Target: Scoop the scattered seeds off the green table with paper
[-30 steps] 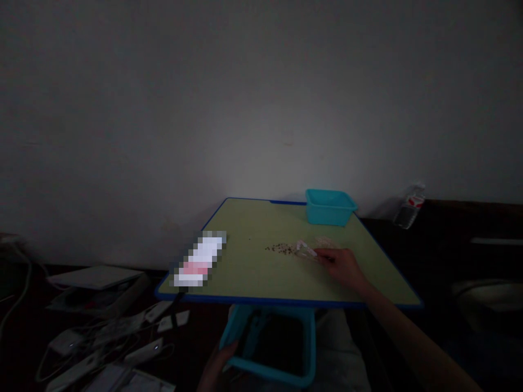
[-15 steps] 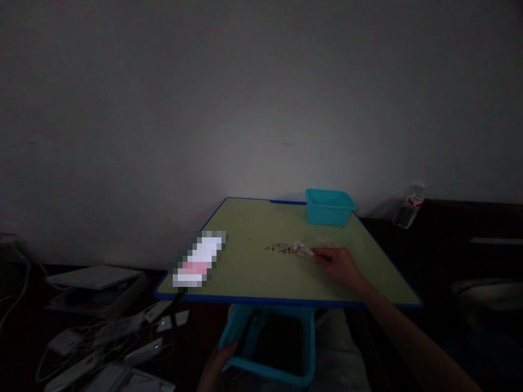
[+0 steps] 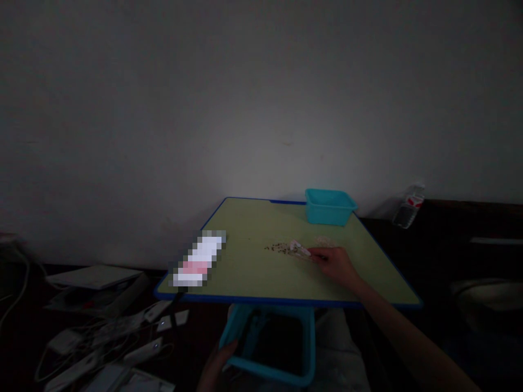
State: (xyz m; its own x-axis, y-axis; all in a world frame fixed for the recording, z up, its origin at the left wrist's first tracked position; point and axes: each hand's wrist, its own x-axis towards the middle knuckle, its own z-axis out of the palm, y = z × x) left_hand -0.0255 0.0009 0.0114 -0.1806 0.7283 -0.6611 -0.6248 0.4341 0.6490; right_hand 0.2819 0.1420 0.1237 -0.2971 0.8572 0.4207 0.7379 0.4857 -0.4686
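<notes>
"Two hands are in sight; what does the right hand (image 3: 337,267) have?"

"It pinches a clear plastic piece (image 3: 300,249) between thumb and fingers, either on the worktop (image 3: 253,277) or just above it; I can't tell which. The see-through edges are hard to trace, and the gripped end hides behind the fingers."

"And around it?"

"Dark bits (image 3: 274,249) lie scattered just left of the piece, too small to identify. Pale bits (image 3: 324,240) spread just beyond the fingers, faint against the surface."

"The left hand (image 3: 220,356)?"

"It holds a near tub (image 3: 272,373), thumb over the side rim; the other fingers are out of sight, and the wrist is cut off below. The worktop's edge covers the tub's far side, and the dark contents (image 3: 281,340) can't be made out."

"Anything farther off?"

"A far tub (image 3: 329,215) stands beyond the right hand, its floor hidden. Beyond the left hand, a bright slab (image 3: 198,261) is pixelated. White electrical gear (image 3: 143,353) lies in gloom to that hand's left."
</notes>
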